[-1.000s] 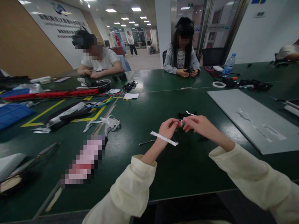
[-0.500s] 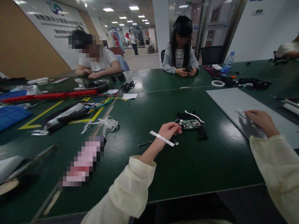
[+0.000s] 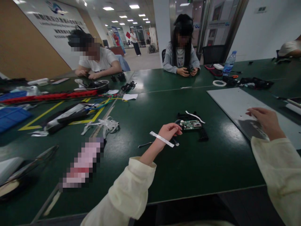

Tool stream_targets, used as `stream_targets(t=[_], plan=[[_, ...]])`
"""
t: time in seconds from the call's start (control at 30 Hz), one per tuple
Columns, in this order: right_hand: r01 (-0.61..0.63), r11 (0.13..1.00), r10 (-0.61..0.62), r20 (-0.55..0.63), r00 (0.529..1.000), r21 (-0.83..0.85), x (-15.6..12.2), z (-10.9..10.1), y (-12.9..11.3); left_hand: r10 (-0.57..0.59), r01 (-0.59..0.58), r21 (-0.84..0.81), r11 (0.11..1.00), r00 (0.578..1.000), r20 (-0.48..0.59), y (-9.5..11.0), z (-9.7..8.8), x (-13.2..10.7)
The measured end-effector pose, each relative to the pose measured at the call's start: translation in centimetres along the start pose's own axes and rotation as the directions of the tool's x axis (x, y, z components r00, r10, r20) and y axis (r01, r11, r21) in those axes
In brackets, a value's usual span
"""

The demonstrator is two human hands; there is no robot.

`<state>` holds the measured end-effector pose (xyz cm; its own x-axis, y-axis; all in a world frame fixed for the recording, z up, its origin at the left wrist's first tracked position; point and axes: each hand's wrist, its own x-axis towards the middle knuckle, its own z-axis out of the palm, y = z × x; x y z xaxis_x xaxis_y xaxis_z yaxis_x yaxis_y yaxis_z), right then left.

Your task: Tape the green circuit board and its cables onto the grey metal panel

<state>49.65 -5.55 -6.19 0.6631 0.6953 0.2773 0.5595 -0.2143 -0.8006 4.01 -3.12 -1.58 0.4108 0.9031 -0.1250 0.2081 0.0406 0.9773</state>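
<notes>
My left hand (image 3: 169, 131) is closed, its fingertips pinching the left end of a green circuit board (image 3: 191, 125). A white strip (image 3: 162, 139) lies across that wrist. The board rests over a black plastic frame (image 3: 204, 135), and another white strip (image 3: 195, 116) crosses the frame's upper side. Below the hand, the end of a dark strip (image 3: 176, 142) shows on the table. Over a grey board (image 3: 230, 100) on the right hovers my right hand (image 3: 266, 122), thumb and fingers drawn together. Anything between those fingertips is too small to make out.
Crumpled white strips (image 3: 109, 125) and a pixelated pink object (image 3: 82, 166) lie on the green table to the left. Black cables (image 3: 255, 83), a white tape roll (image 3: 219, 83) and a water bottle (image 3: 229, 63) stand at the back right. Two people sit opposite.
My right hand has shifted slightly upward, and the thin curved strip seen at its fingertips before no longer shows there. My left hand stays at the circuit board.
</notes>
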Motion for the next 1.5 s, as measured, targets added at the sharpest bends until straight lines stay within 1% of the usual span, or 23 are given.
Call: stream_targets(t=[0.07,0.13,0.17,0.23,0.3,0.33,0.37,0.43,0.5,0.53,0.57,0.63,0.7,0.77,0.9,1.0,1.07,1.13,1.23,1.3,1.4,1.47,1.5], plan=[[-0.009,0.989,0.013,-0.027,1.000,0.144,-0.4,0.2,-1.6,0.007,-0.007,0.009,1.000,1.000,0.003,-0.1,0.0,0.0],[-0.032,0.948,0.031,0.010,0.999,0.317,-1.2,0.6,-3.9,0.010,-0.010,0.007,1.000,1.000,-0.002,-0.1,0.0,-0.1],[-0.044,0.920,0.018,0.070,0.997,0.389,-2.0,0.9,-5.5,0.010,-0.010,0.003,1.000,1.000,-0.009,-0.1,0.0,-0.1],[-0.072,0.876,-0.047,0.234,0.971,0.476,-4.1,1.8,-9.0,0.011,-0.011,-0.005,1.000,1.000,-0.028,0.0,0.1,-0.1],[-0.105,0.834,-0.155,0.412,0.898,0.542,-7.0,3.0,-12.8,0.019,-0.019,-0.015,1.000,0.999,-0.043,0.0,0.2,-0.1],[-0.113,0.821,-0.222,0.495,0.840,0.560,-8.7,3.7,-14.7,0.027,-0.028,-0.022,0.999,0.998,-0.049,0.0,0.2,-0.1],[-0.121,0.816,-0.281,0.571,0.771,0.565,-10.4,4.5,-16.6,0.038,-0.040,-0.025,0.999,0.998,-0.055,0.0,0.2,-0.1],[-0.134,0.782,-0.386,0.642,0.662,0.608,-13.7,6.1,-19.7,0.069,-0.070,-0.018,0.997,0.996,-0.059,-0.3,0.2,0.1],[-0.161,0.745,-0.470,0.680,0.562,0.647,-16.5,7.5,-22.1,0.128,-0.128,0.002,0.992,0.990,-0.062,-0.6,0.1,0.2],[-0.176,0.730,-0.502,0.694,0.517,0.660,-17.6,8.2,-22.9,0.167,-0.167,0.015,0.986,0.984,-0.066,-0.8,0.1,0.3],[-0.189,0.718,-0.525,0.700,0.484,0.669,-18.5,8.8,-23.4,0.206,-0.205,0.026,0.978,0.976,-0.072,-0.9,0.0,0.3],[-0.195,0.716,-0.552,0.714,0.431,0.671,-19.7,9.9,-23.9,0.256,-0.253,0.038,0.967,0.964,-0.077,-1.0,-0.1,0.3],[-0.192,0.728,-0.552,0.728,0.407,0.658,-20.3,10.9,-23.7,0.249,-0.248,0.020,0.969,0.967,-0.061,-1.1,-0.2,0.2],[-0.195,0.756,-0.521,0.754,0.399,0.625,-20.5,11.6,-23.1,0.221,-0.221,0.000,0.975,0.974,-0.053,-1.1,-0.2,0.2],[-0.246,0.791,-0.457,0.808,0.373,0.561,-20.4,12.2,-22.1,0.209,-0.199,0.105,0.974,0.973,-0.100,-1.2,-0.1,0.3],[-0.279,0.769,-0.463,0.802,0.378,0.575,-20.0,11.9,-21.8,0.244,-0.218,0.209,0.953,0.964,-0.107,-1.0,-0.1,0.4],[-0.277,0.758,-0.467,0.787,0.403,0.591,-19.4,11.6,-21.7,0.292,-0.253,0.273,0.928,0.950,-0.112,-1.0,-0.3,0.4],[-0.268,0.747,-0.454,0.762,0.462,0.608,-18.5,11.4,-21.4,0.349,-0.292,0.343,0.893,0.930,-0.116,-1.1,-0.5,0.4],[-0.245,0.745,-0.389,0.702,0.597,0.621,-16.4,11.1,-20.5,0.423,-0.334,0.468,0.818,0.901,-0.095,-1.1,-0.7,0.3],[-0.223,0.757,-0.342,0.663,0.666,0.614,-14.8,10.8,-19.5,0.461,-0.361,0.545,0.757,0.886,-0.053,-1.1,-0.7,0.1],[-0.176,0.788,-0.295,0.613,0.733,0.590,-12.7,10.0,-17.6,0.497,-0.404,0.597,0.693,0.868,0.009,-0.7,-0.5,-0.2],[-0.137,0.815,-0.269,0.578,0.770,0.563,-11.8,9.4,-16.4,0.512,-0.426,0.593,0.683,0.858,0.027,-0.4,-0.4,-0.4],[-0.122,0.826,-0.263,0.566,0.781,0.551,-11.5,9.1,-15.9,0.519,-0.435,0.582,0.687,0.854,0.026,-0.3,-0.3,-0.5]])
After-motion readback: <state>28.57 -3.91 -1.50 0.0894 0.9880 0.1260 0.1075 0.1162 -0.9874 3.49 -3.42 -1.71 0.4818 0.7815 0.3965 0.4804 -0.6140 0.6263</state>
